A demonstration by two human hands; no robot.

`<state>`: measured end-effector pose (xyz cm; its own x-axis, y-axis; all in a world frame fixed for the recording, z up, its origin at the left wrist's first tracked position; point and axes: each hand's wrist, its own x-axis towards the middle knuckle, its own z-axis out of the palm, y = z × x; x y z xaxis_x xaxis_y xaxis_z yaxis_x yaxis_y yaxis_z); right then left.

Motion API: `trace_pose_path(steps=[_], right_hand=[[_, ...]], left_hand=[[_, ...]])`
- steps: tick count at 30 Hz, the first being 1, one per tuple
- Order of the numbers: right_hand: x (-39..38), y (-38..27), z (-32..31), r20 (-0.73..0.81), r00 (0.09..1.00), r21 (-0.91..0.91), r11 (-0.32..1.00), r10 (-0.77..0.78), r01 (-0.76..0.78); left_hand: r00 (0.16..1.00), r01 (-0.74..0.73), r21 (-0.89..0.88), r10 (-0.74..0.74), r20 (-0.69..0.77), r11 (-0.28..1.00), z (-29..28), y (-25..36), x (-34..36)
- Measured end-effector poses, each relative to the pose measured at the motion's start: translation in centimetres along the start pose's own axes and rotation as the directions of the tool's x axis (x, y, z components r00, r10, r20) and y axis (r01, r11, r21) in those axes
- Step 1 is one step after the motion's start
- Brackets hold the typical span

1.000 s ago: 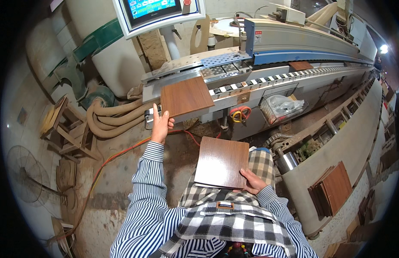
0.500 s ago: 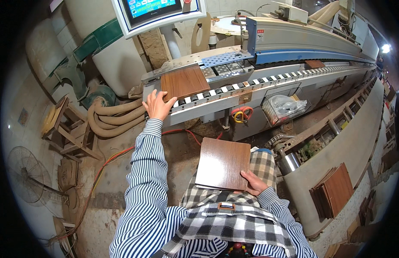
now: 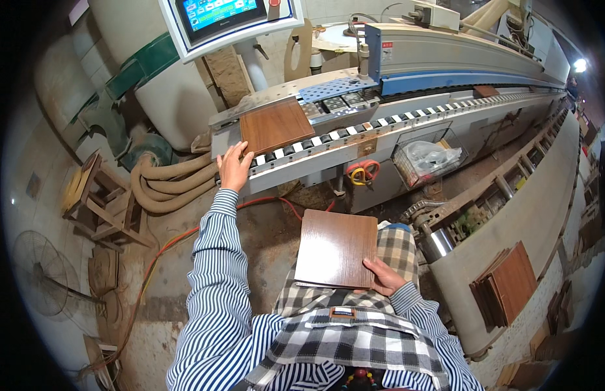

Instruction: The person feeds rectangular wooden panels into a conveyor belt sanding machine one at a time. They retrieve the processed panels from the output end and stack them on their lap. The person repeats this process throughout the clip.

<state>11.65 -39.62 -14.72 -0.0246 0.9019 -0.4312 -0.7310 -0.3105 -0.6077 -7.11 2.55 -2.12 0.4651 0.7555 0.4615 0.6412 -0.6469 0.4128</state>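
My left hand (image 3: 234, 169) rests at the near left end of the machine's feed rail. Its fingers are stretched out and slightly apart, with the tips by the near left corner of a brown wood-grain board (image 3: 276, 127). That board lies flat at the infeed, its near edge along the roller track (image 3: 328, 138). On my lap, a small stack of similar wood-grain boards (image 3: 336, 247) is gripped at its right edge by my right hand (image 3: 384, 277). The right thumb lies over the top board, and the other fingers are mostly hidden.
Another board (image 3: 486, 91) lies farther down the machine. A touchscreen panel (image 3: 221, 14) stands above the infeed. Scissors (image 3: 363, 172) and a wire basket (image 3: 430, 156) hang on the machine's front. To the right, more boards (image 3: 507, 285) are stacked on a belt conveyor (image 3: 543, 215). Hoses and a stool (image 3: 103, 199) stand left.
The view has shifted slightly. My left hand has drawn back a little from the board's corner, its fingers closer together. The far board has travelled farther along the machine. The lap stack stays held.
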Motion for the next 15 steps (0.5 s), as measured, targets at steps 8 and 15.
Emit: trace_pose_path(steps=[8, 15], right_hand=[[0.0, 0.0, 0.1, -0.002, 1.0, -0.003, 1.0, -0.015, 0.015], [0.0, -0.1, -0.2, 0.039, 0.999, 0.008, 1.0, -0.003, 0.003]], left_hand=[[0.998, 0.017, -0.046, -0.014, 0.067, 0.999, -0.4, 0.1, 0.6], [0.99, 0.056, -0.022, -0.053, 0.129, 0.998, -0.4, 2.3, 1.2]])
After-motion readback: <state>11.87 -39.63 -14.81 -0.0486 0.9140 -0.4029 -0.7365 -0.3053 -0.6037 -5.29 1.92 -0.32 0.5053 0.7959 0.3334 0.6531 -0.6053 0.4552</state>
